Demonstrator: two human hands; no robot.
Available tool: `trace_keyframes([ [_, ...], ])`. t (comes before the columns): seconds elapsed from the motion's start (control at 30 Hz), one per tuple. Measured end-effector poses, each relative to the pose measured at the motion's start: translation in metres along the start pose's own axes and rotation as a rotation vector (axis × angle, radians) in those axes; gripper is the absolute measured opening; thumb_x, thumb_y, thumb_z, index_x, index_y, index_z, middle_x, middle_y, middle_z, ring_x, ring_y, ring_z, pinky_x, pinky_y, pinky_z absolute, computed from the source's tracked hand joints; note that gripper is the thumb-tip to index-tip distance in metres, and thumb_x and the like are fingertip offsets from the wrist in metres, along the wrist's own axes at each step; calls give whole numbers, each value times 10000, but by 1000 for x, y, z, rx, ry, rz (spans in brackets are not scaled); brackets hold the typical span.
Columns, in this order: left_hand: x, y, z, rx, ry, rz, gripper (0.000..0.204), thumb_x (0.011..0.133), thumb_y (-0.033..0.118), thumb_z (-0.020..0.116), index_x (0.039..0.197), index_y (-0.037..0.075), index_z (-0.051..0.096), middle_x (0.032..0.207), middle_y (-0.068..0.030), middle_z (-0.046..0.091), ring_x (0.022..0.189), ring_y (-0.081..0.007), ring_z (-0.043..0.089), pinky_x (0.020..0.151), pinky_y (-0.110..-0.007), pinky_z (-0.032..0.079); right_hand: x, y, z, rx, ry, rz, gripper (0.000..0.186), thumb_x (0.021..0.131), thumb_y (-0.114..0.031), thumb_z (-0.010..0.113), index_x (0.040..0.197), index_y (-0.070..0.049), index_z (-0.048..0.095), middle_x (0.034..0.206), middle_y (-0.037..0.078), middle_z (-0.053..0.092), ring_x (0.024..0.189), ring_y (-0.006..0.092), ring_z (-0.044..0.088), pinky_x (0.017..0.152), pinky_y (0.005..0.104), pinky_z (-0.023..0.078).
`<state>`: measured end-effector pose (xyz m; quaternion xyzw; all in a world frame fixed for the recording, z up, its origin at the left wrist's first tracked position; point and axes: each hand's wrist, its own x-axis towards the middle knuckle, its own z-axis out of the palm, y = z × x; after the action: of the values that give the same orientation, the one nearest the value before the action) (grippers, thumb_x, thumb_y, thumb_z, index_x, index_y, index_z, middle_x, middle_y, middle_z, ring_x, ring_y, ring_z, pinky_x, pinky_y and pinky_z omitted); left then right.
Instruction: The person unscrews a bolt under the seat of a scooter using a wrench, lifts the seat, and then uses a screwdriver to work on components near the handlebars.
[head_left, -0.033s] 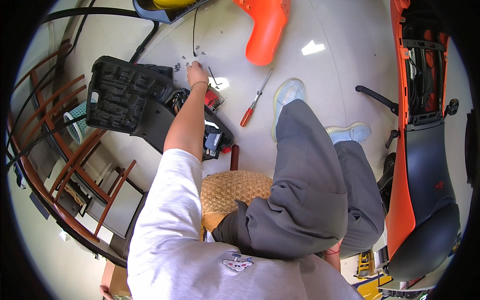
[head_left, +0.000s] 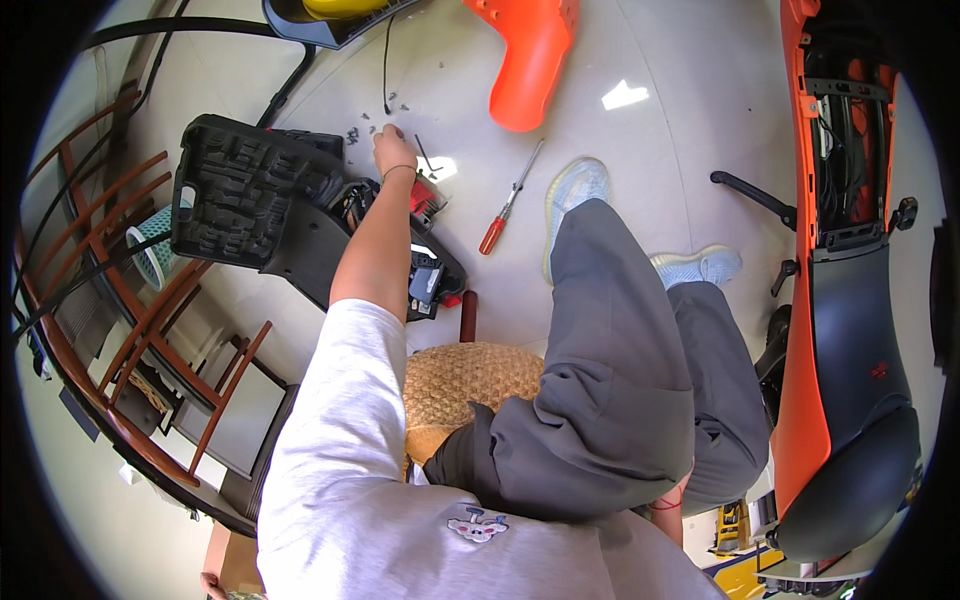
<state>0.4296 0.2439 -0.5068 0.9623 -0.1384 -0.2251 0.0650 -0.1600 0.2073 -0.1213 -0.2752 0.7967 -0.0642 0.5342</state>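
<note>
Black plastic makes the tool case lid, which lies unfolded w/ its moulded slots facing up. Next to it, the case tray carries several pcs, incl. a red item, partly covered by the forearm. At far left stands a turquoise perforated basket; its contents I can't tell. At the top edge, a dark shell holds a yellow thing. L hand is low over the floor, fingers bent inward & close together; whether they pinch smth., I can't tell. Small dark screws lie loose near these fingers, mostly to the left, a few ahead. Thin bent key is just right of the hand, & the red-handled screwdriver lies farther right. R hand is hidden behind the leg, so its grip I can't tell.
</note>
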Motion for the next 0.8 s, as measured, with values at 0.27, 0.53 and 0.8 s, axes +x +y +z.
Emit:
trace_keyframes([
  [0.27,-2,14,-5,-202,-38,14,153,801,133,533,913,59,605,859,-174,653,849,-352,629,766,-429,489,9,-39,6,-2,11,-2,152,949,-125,534,1050,-17,567,631,-63,401,542,27,330,506,185,274],
  [0.53,45,17,5,-642,5,-279,217,856,165,483,899,-21,584,873,-222,655,826,-373,640,782,-419,491,13,-16,-2,54,-30,72,136,942,-104,553,1049,-23,571,657,-83,425,558,-1,331,508,168,262],
  [0.8,43,37,17,-341,99,-332,384,804,261,608,1011,-49,511,972,-268,631,936,-398,615,845,-434,471,10,-28,12,-51,-100,-3,129,948,-114,531,1040,-27,553,629,-54,420,517,29,348,476,193,290],
])
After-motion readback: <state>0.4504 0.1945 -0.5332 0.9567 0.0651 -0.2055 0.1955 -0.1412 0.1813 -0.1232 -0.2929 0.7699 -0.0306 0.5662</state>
